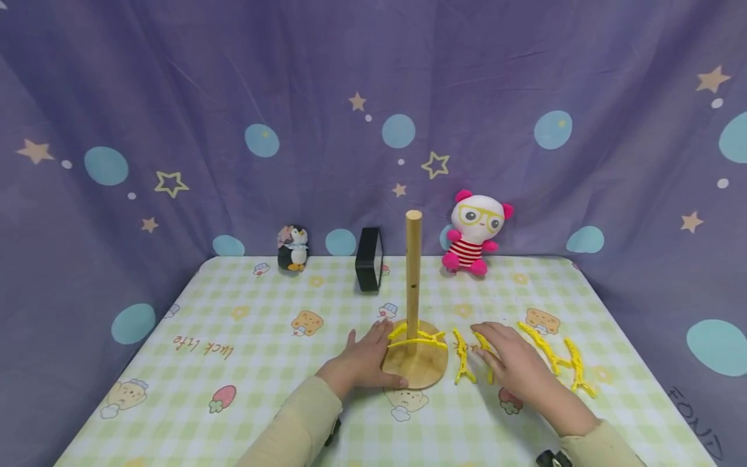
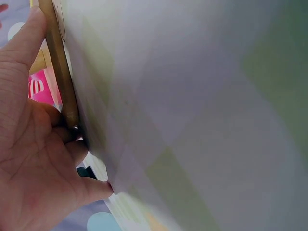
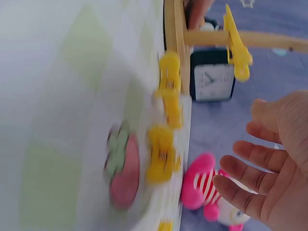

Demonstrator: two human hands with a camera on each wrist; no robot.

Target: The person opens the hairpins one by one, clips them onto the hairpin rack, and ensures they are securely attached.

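Note:
A wooden stand [image 1: 413, 279] has an upright post on a round base. Along the base's left rim my left hand [image 1: 366, 358] holds it, thumb at the front and fingers further back; the left wrist view shows the thumb [image 2: 36, 36] against the rim. A slim yellow plastic piece [image 3: 236, 48] sits across the post, above the base. My right hand [image 1: 516, 360] hovers with loosely bent fingers and nothing in them. Beneath or beside it lie several yellow branched plastic pieces [image 1: 463, 358], one partly hidden by that hand.
At the back of the checked tablecloth [image 1: 262, 363] are a penguin toy [image 1: 294, 248], a black square clock [image 1: 368, 259] seen nearly edge-on, and a pink-and-white panda plush [image 1: 474, 233]. A patterned purple curtain [image 1: 327, 65] hangs behind the table.

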